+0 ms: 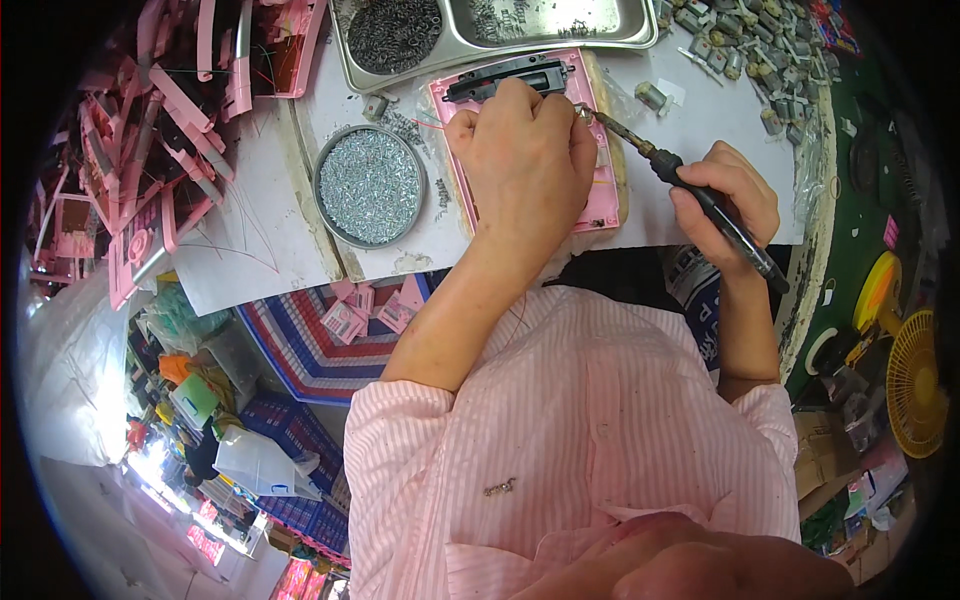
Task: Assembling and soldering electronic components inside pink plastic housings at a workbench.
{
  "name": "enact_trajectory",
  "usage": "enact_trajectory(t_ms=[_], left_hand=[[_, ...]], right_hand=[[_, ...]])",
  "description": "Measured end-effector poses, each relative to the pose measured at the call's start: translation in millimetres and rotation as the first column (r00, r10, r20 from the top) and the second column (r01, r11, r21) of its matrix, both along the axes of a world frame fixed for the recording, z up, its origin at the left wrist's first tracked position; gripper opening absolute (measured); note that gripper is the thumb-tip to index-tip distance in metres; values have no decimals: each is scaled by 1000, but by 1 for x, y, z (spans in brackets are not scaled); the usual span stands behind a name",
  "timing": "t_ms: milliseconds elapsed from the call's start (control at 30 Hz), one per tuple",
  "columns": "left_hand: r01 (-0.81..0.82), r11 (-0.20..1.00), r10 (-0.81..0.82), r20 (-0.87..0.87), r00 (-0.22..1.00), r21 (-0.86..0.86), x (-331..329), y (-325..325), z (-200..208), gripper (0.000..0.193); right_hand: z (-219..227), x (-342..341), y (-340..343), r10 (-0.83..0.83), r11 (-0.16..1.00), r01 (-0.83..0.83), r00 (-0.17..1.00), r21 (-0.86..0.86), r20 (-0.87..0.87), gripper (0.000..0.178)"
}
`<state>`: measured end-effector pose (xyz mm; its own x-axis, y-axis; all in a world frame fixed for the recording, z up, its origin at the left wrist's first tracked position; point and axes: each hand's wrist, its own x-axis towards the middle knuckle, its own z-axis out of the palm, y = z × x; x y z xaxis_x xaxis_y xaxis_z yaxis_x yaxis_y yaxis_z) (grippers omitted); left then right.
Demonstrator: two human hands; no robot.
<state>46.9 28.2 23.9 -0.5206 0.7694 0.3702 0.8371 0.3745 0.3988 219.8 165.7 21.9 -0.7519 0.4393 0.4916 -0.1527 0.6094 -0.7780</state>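
Observation:
My right hand grips a soldering iron by its black handle. The metal tip points left, close to a small metal part beside my left fingers. My left hand reaches over a pink plastic housing, its fingers curled down and pressed together. Whatever they hold is hidden under the hand. A black plastic part lies in the far end of the housing. Thin red and pale wires stick out left of my left hand.
Left of the housing stands a round dish full of small screws. A metal tray with springs lies at the back. Small motors are heaped at the far right; one motor lies nearer. Pink housings with wires pile up at the left.

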Motion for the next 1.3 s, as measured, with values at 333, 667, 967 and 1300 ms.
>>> enact_trajectory(t_ms=[333,667,967,1300], left_hand=[[5,1000,-5,4,1000,-7,-1,-1,-1,11],[29,998,-28,-24,999,64,-2,1,-3,10],[19,1000,-19,-7,1000,6,-2,-1,-2,11],[12,1000,-12,-18,1000,-3,-2,-1,0,12]], right_hand=[[1,1,0,-20,1000,20,1000,-1,-7,25],[3,-3,2,8,999,-9,1000,35,16,27],[5,2,2,-18,1000,19,1000,14,-22,26],[5,5,3,-39,999,39,999,-10,-16,25]])
